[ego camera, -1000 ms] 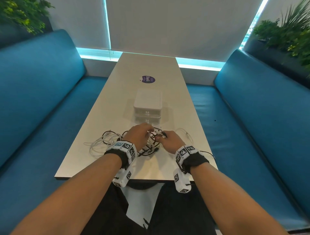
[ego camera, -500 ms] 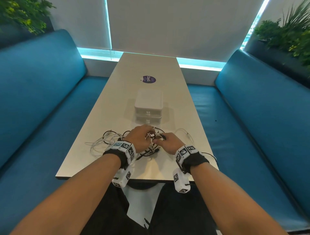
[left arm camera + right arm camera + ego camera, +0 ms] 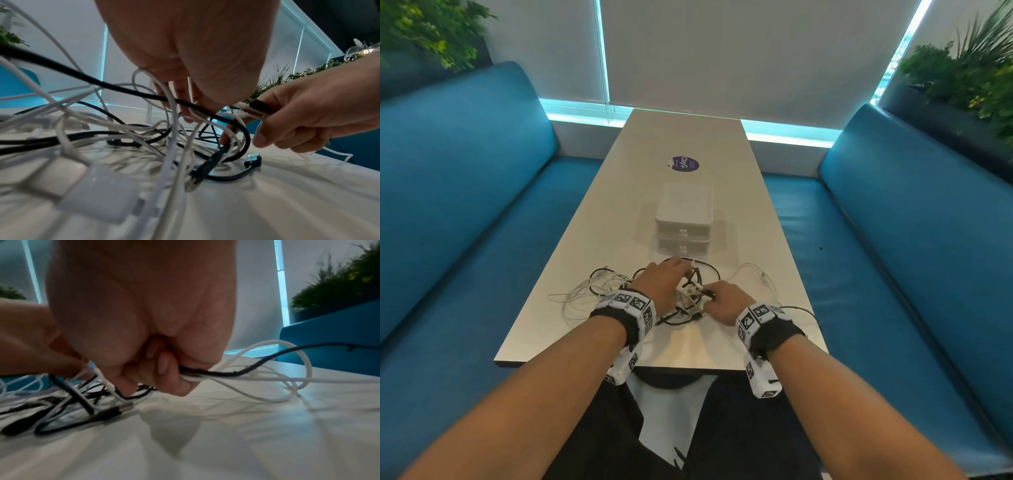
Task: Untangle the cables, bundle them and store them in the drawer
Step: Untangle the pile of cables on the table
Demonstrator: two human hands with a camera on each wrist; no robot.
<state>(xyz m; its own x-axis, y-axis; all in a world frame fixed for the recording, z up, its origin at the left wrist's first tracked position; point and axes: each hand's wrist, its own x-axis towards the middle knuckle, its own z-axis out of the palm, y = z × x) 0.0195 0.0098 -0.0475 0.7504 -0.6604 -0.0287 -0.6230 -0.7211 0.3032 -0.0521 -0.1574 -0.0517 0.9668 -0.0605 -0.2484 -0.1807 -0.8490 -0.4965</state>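
Observation:
A tangle of black and white cables (image 3: 613, 284) lies on the white table (image 3: 688, 346) in front of a white two-drawer box (image 3: 684, 222), both drawers closed. My left hand (image 3: 664, 281) reaches down into the middle of the tangle; its fingers (image 3: 185, 100) hook through white loops and pinch them. My right hand (image 3: 722, 301) is beside it, fist curled round a black cable and white cable (image 3: 205, 375), pinching a black plug (image 3: 261, 107) near the left fingertips. A black USB plug (image 3: 254, 160) lies loose on the table.
A purple round sticker (image 3: 683, 163) sits beyond the drawer box. Blue benches (image 3: 465, 205) run along both sides of the table. White cable ends trail to the left (image 3: 571, 301) and right (image 3: 760, 274). Plants (image 3: 969, 75) stand behind the benches.
Both hands have stayed at the tangle's middle; the right hand has shifted slightly left toward the left hand, and the loops between them have moved a little.

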